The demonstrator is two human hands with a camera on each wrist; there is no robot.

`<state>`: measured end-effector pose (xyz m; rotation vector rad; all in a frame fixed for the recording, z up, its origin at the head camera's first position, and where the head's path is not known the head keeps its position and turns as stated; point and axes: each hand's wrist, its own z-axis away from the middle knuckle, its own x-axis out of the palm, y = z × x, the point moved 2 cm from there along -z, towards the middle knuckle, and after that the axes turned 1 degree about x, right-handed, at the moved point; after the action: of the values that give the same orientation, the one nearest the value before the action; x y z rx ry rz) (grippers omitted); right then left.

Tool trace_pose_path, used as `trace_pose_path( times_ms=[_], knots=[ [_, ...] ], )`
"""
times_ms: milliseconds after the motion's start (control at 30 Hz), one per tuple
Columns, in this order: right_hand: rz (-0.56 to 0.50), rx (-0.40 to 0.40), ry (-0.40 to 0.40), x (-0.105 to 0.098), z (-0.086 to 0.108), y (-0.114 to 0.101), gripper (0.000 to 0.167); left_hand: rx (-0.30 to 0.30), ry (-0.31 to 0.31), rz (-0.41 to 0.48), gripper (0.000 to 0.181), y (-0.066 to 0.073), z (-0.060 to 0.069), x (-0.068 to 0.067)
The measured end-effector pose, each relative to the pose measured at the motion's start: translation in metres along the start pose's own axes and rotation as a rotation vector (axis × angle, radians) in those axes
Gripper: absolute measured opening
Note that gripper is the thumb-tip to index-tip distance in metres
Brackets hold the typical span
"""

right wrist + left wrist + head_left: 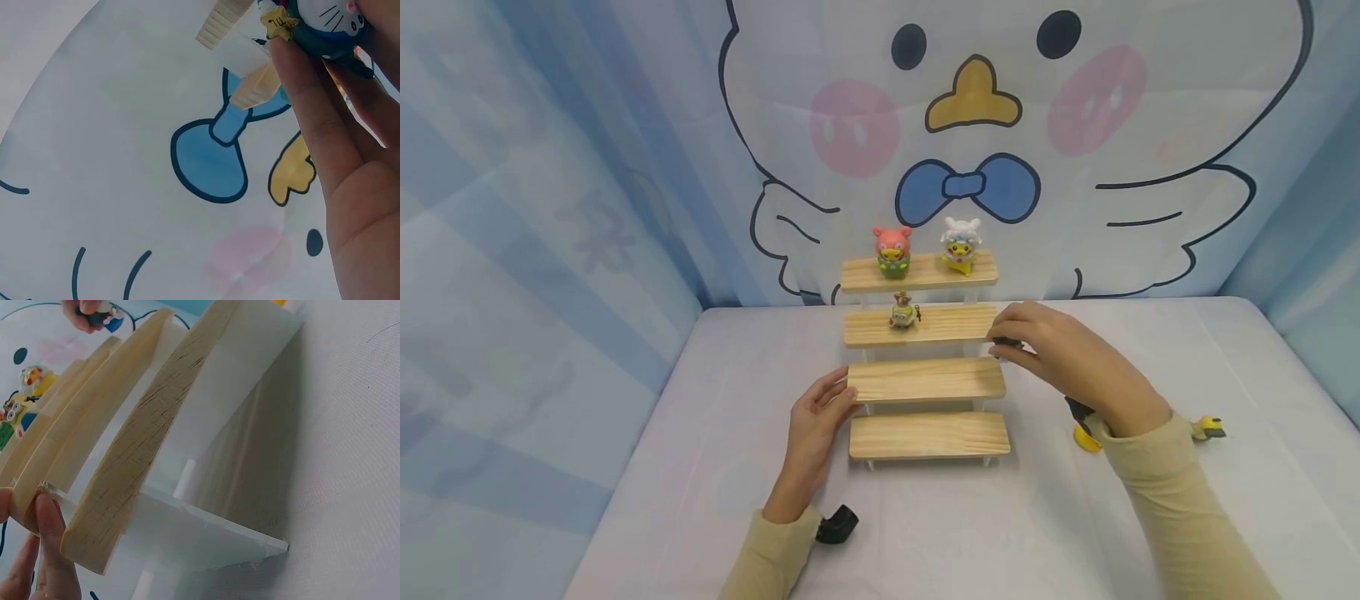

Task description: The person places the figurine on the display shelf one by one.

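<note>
A four-step wooden display stand (928,382) stands on the table, with white supports under its boards. My left hand (816,425) pinches the left end of the second board from the front; the left wrist view shows a thumb (50,515) and fingers around that end. My right hand (1067,354) holds a small dark-blue figurine (325,31) with a white whiskered face and a gold star, beside the right end of the third board. A minion-like figurine (903,312) stands on that board. On the top board are a pink-hooded figurine (892,252) and a white-hooded yellow one (961,247).
A yellow object (1086,438) lies partly behind the right wrist, and another small yellow-and-dark object (1208,428) lies farther right on the white table (737,467). A cartoon-printed curtain (880,100) hangs directly behind the stand.
</note>
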<state>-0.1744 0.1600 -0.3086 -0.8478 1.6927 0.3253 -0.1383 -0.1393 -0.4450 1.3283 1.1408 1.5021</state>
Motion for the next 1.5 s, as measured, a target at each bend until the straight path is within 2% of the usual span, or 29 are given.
trace_pose_path(
  times_ms=[333, 700, 1500],
  knots=[
    [0.004, -0.018, 0.008, 0.000, -0.017, -0.003, 0.016, 0.000, 0.005, -0.003, 0.043, -0.001, 0.000, 0.000],
    [-0.019, -0.004, 0.010, -0.002, -0.034, -0.001, 0.017, 0.001, -0.009, 0.017, 0.043, 0.001, 0.001, 0.001],
    [-0.014, 0.033, -0.002, 0.006, -0.054, 0.003, 0.017, 0.010, -0.011, 0.016, 0.042, 0.000, 0.000, 0.000]
  ],
)
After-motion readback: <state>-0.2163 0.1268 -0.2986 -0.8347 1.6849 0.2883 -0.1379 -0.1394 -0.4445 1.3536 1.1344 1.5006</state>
